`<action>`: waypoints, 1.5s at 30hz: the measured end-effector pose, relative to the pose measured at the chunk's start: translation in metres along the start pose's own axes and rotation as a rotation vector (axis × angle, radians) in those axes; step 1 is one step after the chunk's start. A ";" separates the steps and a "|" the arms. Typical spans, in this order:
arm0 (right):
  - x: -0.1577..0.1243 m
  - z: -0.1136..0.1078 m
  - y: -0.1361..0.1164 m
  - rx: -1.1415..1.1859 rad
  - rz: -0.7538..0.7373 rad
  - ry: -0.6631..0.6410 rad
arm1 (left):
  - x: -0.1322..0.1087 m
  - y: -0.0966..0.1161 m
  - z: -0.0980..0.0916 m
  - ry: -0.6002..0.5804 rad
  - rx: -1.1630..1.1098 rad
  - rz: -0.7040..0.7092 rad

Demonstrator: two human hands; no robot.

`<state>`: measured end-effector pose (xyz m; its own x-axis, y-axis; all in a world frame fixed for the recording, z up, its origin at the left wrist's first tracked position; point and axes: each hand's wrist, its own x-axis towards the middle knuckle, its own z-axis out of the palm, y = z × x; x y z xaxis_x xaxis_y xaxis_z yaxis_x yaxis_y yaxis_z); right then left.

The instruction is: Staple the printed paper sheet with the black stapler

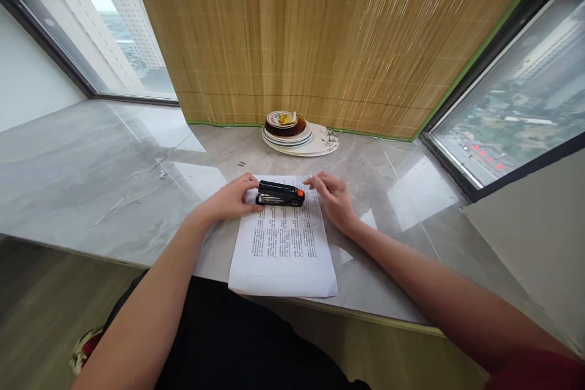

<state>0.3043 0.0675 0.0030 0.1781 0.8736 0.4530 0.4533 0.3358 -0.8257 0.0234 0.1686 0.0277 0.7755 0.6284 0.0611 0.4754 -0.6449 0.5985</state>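
A black stapler [280,194] with an orange tip at its right end lies across the upper part of a stack of printed sheets [283,274]. My left hand [233,198] is at the stapler's left end, thumb on the near side and fingers on the far side, closed around that end. Just off the stapler's right end is my right hand [333,195], its index finger stretched out over the paper's right edge and the other fingers loosely bent. Nothing shows in it. The print on the sheets runs sideways to me.
Behind the paper, a pile of plates and small dishes [287,137] stands on the grey marble-look ledge [137,195]. A bamboo blind [292,42] hangs at the back, with windows on both sides. Two small dark bits [241,164] lie left of the plates. The ledge's front edge is close to my lap.
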 end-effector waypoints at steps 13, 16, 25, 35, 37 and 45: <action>-0.003 0.002 -0.001 0.026 0.029 -0.007 | 0.008 -0.012 0.002 0.061 -0.051 -0.005; -0.003 0.005 0.001 -0.007 0.017 -0.017 | 0.007 -0.010 0.002 0.063 -0.064 -0.015; -0.002 0.013 0.002 -0.076 -0.003 -0.011 | 0.007 -0.008 0.001 0.061 -0.100 -0.043; 0.000 0.009 -0.003 -0.131 -0.153 -0.095 | 0.005 -0.006 -0.001 0.063 -0.010 -0.014; 0.002 0.011 -0.003 -0.178 -0.152 -0.217 | 0.006 -0.004 -0.001 0.058 0.007 -0.002; 0.001 0.014 0.000 -0.094 -0.147 -0.258 | 0.007 0.006 -0.002 0.102 0.021 0.042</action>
<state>0.2925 0.0728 -0.0014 -0.1177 0.8826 0.4552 0.5385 0.4418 -0.7175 0.0307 0.1704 0.0335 0.7490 0.6411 0.1671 0.4532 -0.6798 0.5766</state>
